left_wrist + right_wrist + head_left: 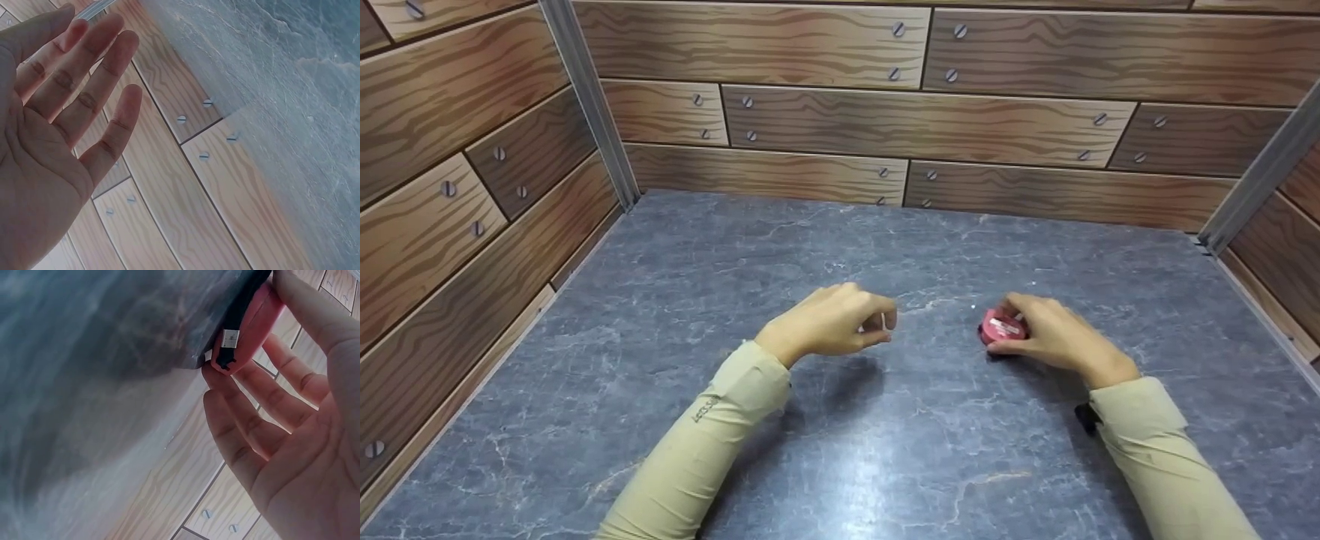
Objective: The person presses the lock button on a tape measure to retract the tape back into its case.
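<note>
A small, rounded red tape measure [1003, 328] with white lettering on its face is at the right of the table's middle. My right hand [1057, 334] pinches it between thumb and fingertips. In the right wrist view, a black band and a small pale tab show along the edge of the tape measure [256, 329], low over the table or touching it. My left hand [832, 319] hovers above the table to the left, apart from the tape measure. Its fingers are loosely bent, and the left wrist view shows a bare palm [45, 146] holding nothing.
The grey marbled tabletop [697, 277] is bounded by wood-patterned walls, with a back wall [825, 112] and a left wall [472, 187]. Metal posts [592, 105] stand in the corners. A bright reflection lies on the table near the front.
</note>
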The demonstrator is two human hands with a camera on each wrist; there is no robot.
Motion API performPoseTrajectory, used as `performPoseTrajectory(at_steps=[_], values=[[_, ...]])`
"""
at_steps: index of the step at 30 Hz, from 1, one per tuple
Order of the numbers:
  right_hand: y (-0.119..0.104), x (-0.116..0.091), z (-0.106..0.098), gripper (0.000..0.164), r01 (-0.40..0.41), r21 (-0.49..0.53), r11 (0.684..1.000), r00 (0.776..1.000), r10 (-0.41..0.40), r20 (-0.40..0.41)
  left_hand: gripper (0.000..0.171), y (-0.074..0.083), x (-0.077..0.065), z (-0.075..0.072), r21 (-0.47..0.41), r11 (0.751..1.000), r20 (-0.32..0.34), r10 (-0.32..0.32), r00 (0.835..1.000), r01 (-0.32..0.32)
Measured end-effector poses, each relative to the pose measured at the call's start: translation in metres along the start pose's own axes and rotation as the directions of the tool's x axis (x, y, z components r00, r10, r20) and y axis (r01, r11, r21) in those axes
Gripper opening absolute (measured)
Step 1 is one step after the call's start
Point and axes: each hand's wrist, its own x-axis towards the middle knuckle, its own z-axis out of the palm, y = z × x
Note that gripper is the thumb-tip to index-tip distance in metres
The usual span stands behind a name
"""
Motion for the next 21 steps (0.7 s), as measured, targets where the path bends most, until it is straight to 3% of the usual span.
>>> performPoseTrajectory(at_steps=[5,10,15,18,21], values=[[-0.002,0.0,-0.005,0.053,-0.027,-0.007,1.0,0.999,0.028,0.03,0.015,-0.003,-0.001,-0.001,-0.021,1.0,0.021,-0.018,1.0,0.019],[-0.002,0.001,-0.014,0.053,-0.038,0.016,0.999,0.997,0.037,0.066,0.023,-0.009,-0.006,-0.003,-0.035,0.996,0.031,-0.078,0.996,0.079],[-0.002,-0.001,-0.023,0.056,-0.035,-0.015,0.999,0.998,0.036,0.052,0.035,-0.018,-0.011,-0.007,-0.016,0.989,-0.009,-0.146,0.989,0.146],[-0.002,-0.006,-0.027,0.065,-0.044,-0.044,0.998,0.999,0.045,0.029,0.048,-0.023,-0.015,-0.008,0.01,0.978,-0.037,-0.209,0.977,0.21],[0.001,-0.014,-0.033,0.075,-0.063,-0.071,0.995,0.998,0.064,0.006,0.066,-0.031,-0.02,-0.009,0.032,0.95,-0.037,-0.31,0.95,0.311]])
